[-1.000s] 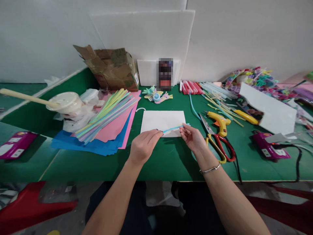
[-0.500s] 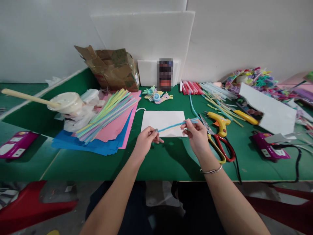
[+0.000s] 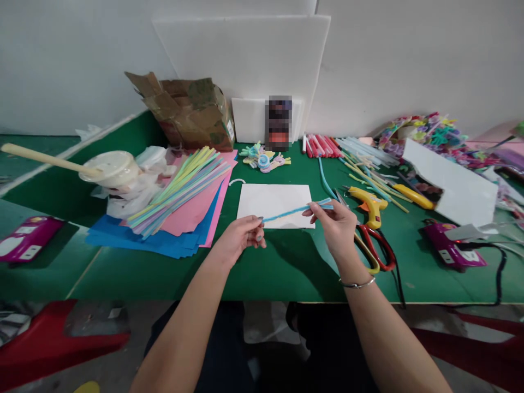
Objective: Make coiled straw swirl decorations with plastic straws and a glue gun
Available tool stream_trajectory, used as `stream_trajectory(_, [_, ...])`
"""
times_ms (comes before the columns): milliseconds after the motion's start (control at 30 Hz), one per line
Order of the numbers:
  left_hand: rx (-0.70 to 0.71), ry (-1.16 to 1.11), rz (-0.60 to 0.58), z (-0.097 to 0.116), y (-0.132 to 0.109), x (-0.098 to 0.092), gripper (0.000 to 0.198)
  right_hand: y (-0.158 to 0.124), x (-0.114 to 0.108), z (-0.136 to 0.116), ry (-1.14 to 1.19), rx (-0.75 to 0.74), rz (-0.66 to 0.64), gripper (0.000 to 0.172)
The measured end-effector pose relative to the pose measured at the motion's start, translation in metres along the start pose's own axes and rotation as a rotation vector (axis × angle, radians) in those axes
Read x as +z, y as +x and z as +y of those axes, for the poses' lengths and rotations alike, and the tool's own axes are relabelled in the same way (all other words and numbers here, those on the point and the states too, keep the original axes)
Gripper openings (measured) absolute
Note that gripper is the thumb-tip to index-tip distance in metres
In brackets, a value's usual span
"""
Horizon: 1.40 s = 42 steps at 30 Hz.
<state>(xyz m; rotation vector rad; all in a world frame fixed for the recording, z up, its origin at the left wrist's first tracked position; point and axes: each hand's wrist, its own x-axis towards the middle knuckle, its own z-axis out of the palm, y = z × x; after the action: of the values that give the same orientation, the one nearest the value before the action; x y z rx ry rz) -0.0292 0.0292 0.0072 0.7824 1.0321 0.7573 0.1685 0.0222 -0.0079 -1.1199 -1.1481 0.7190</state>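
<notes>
Left hand (image 3: 237, 240) and right hand (image 3: 339, 224) moved apart; I see both pinching, fingertips closed around the blue fuzzy stick (image 3: 284, 214), mid-frame.

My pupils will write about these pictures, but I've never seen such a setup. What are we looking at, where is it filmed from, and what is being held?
There's no machine here, just a person's own bare left hand and right hand. Every picture comes from one camera worn on the head, looking forward and down.

The fingers of both hands hold a thin blue strip, stretched between them. Behind it shows a white card on the green table.

To the right lie scissors and a yellow glue gun. To the left, pastel strips rest on coloured sheets; a cardboard box stands at the back.
</notes>
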Motion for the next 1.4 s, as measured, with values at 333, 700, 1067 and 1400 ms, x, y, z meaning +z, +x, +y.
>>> stream_trajectory(333, [-0.148, -0.228, -0.040, 0.000, 0.003, -0.003, 0.028, -0.001, -0.007, 0.001, -0.078, -0.214, -0.115, 0.004])
stream_trajectory(700, [0.349, 0.368, 0.212, -0.008, 0.003, 0.007, 0.019, 0.001, 0.001, 0.001, -0.038, 0.191, 0.033, 0.024])
stream_trajectory(1067, [0.739, 0.906, 0.342, -0.026, 0.005, 0.007, 0.009, 0.011, -0.005, 0.004, 0.183, 0.582, 0.148, 0.033])
stream_trajectory(1400, [0.727, 0.874, 0.212, -0.026, 0.001, 0.006, 0.014, 0.010, -0.004, 0.005, 0.231, 0.623, 0.092, 0.033])
